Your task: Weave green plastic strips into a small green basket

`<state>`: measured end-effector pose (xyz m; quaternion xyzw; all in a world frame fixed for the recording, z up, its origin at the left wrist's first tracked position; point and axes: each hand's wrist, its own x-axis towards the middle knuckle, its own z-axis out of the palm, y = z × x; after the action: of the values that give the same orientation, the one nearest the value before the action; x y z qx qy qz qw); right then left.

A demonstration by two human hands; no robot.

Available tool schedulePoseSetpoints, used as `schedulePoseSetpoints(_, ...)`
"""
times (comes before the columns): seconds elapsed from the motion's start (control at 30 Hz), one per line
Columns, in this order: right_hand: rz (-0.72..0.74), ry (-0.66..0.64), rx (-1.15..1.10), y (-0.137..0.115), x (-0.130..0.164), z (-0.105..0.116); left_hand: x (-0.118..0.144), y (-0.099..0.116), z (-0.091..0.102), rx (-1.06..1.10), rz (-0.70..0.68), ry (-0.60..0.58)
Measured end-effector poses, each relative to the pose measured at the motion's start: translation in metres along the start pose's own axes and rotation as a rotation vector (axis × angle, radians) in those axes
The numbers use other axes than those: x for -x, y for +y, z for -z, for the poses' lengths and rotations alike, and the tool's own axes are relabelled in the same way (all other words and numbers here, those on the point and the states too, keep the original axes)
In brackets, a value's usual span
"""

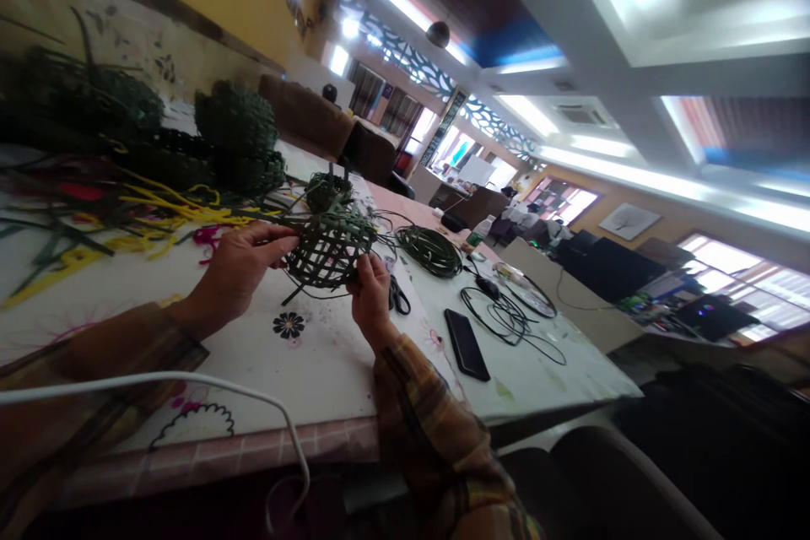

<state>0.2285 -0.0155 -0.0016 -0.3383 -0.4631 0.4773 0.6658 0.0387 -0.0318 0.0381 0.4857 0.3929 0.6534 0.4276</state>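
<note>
A small openwork basket of dark green strips is held just above the table between my two hands. My left hand pinches its left side, thumb and fingers pressed together. On the right, my right hand grips the lower rim with closed fingers. Loose strip ends stick out around the weave. Right behind it stands another little green woven piece. Partly hidden behind my right hand lie black-handled scissors.
Finished-looking green woven pieces and yellow strips crowd the left. To the right lie a coil of green strip, a phone and a black cable. A white cord crosses the front.
</note>
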Motion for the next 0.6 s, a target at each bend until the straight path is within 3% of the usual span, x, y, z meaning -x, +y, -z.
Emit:
schedulePoseSetpoints(0.27,0.077,0.018,0.055,0.0075,0.0011,0.0020,-0.0032,-0.0075,0.0033,0.129,0.114,-0.078)
schedulePoseSetpoints(0.6,0.060,0.024,0.056,0.0067,0.0009,0.0021,-0.0050,-0.0091,0.0065,0.150,0.173,-0.137)
